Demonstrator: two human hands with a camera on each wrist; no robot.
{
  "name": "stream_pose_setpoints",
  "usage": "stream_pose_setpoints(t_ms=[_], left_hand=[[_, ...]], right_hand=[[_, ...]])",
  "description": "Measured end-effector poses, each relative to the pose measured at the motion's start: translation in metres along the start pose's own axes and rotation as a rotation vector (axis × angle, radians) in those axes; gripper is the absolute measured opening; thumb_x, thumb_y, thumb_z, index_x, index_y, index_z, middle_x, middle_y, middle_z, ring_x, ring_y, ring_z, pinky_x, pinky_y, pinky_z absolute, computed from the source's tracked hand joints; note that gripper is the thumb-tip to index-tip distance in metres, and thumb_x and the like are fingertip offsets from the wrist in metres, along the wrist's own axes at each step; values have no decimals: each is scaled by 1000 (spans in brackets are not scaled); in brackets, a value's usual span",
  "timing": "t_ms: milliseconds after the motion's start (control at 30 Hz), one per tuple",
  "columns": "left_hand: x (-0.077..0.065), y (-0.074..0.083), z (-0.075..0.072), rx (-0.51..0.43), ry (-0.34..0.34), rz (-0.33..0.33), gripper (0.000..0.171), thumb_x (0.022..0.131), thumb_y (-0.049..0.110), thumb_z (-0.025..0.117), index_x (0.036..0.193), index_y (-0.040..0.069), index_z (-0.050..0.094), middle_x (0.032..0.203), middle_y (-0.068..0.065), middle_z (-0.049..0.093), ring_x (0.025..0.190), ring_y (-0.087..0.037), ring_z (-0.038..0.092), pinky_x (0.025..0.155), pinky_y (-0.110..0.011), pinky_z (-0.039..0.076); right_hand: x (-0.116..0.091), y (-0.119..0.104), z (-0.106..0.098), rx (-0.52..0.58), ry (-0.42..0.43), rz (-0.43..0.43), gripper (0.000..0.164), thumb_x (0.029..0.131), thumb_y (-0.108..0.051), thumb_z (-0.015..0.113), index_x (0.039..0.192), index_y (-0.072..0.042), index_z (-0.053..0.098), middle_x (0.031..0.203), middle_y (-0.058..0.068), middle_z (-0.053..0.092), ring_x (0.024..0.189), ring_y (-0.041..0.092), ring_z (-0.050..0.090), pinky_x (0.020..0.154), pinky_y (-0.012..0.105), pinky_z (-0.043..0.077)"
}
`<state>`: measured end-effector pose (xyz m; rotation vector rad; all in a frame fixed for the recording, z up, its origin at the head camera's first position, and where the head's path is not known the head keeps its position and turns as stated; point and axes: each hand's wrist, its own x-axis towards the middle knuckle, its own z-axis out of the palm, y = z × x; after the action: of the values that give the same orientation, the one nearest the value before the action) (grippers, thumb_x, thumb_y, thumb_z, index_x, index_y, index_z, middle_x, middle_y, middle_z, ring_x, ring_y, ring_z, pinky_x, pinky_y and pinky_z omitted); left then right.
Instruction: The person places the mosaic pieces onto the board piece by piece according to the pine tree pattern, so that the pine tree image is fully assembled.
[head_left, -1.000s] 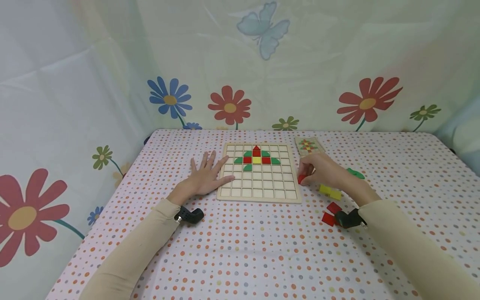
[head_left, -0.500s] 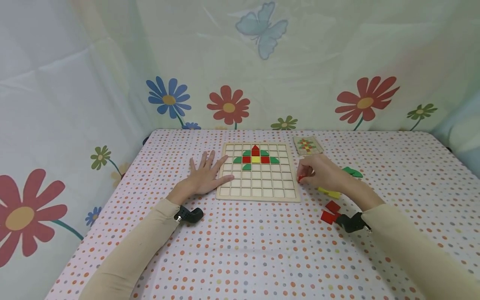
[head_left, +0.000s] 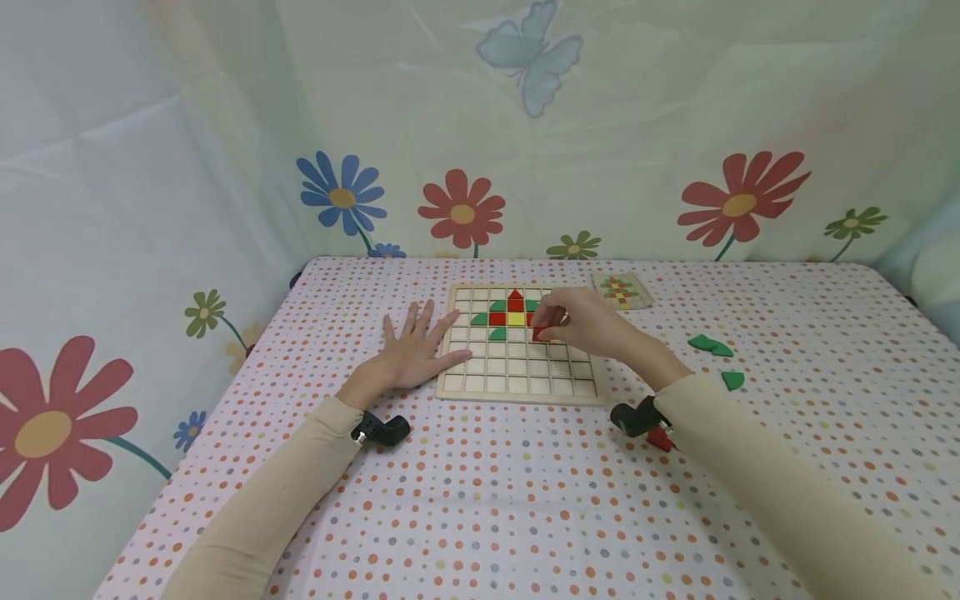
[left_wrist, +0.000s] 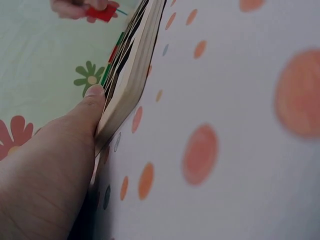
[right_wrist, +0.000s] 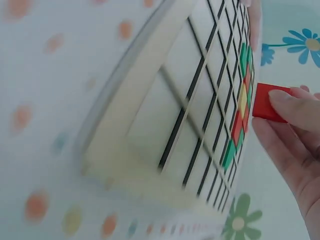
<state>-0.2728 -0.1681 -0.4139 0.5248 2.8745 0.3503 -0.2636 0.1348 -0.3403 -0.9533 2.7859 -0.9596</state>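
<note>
My right hand (head_left: 581, 321) pinches a red square tile (right_wrist: 270, 102) between thumb and fingers, close over the wooden grid board (head_left: 517, 385), just right of and below the yellow tile (head_left: 516, 318). Red and green tiles sit around that yellow one in the board's upper half, with a red triangle (head_left: 515, 295) at the top. Part of this pattern's right side is hidden behind the right hand. My left hand (head_left: 411, 354) lies with fingers spread at the board's left edge. In the left wrist view its thumb (left_wrist: 94, 97) rests on the board's rim.
A small card (head_left: 622, 291) printed with a similar pattern lies behind the board to the right. Loose green pieces (head_left: 710, 345) and a green quarter-round (head_left: 732, 381) lie further right. A red tile (head_left: 660, 439) shows partly beneath the right wrist camera (head_left: 634, 418).
The right hand has moved left from beside the board's right edge to over the grid, carrying the red tile. The left hand has stayed in place.
</note>
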Motion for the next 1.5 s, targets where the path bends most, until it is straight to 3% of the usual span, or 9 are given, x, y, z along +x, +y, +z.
stream_pose_setpoints(t_ms=[200, 400, 833, 1100, 1500], left_hand=[[-1, 4, -1, 5, -5, -5, 85, 103, 72, 39, 170, 32, 6, 175, -15, -10, 159, -38, -15, 117, -75, -13], [-5, 7, -5, -1, 2, 4, 84, 104, 71, 39, 171, 30, 8, 175, -17, -8, 160, -39, -13, 117, -75, -12], [-7, 6, -9, -8, -4, 4, 84, 104, 69, 40, 171, 29, 8, 174, -18, -8, 159, -39, -13, 117, -75, -12], [-4, 3, -3, -3, -10, 3, 86, 103, 72, 37, 171, 30, 6, 175, -17, -9, 159, -39, -15, 117, -74, -13], [-3, 3, -3, 12, -13, -9, 88, 101, 76, 35, 170, 30, 5, 175, -15, -9, 159, -37, -15, 118, -73, -12]], right_hand=[[17, 0, 16, 24, 43, 34, 12, 90, 8, 77, 101, 3, 77, 95, 12, 75, 87, 27, 69, 78, 40, 57], [26, 3, 27, 31, 31, 68, 15, 93, 8, 73, 107, 5, 78, 104, 17, 75, 90, 28, 66, 82, 40, 56], [32, -2, 31, -7, 29, 62, 17, 93, 11, 72, 108, 7, 79, 104, 18, 71, 96, 33, 67, 84, 43, 58], [33, -4, 38, -138, 34, 8, 18, 93, 14, 70, 107, 8, 79, 102, 19, 71, 100, 36, 69, 85, 41, 60], [33, -10, 40, -230, -15, -4, 18, 94, 14, 68, 108, 9, 79, 103, 21, 71, 102, 36, 69, 88, 40, 60]])
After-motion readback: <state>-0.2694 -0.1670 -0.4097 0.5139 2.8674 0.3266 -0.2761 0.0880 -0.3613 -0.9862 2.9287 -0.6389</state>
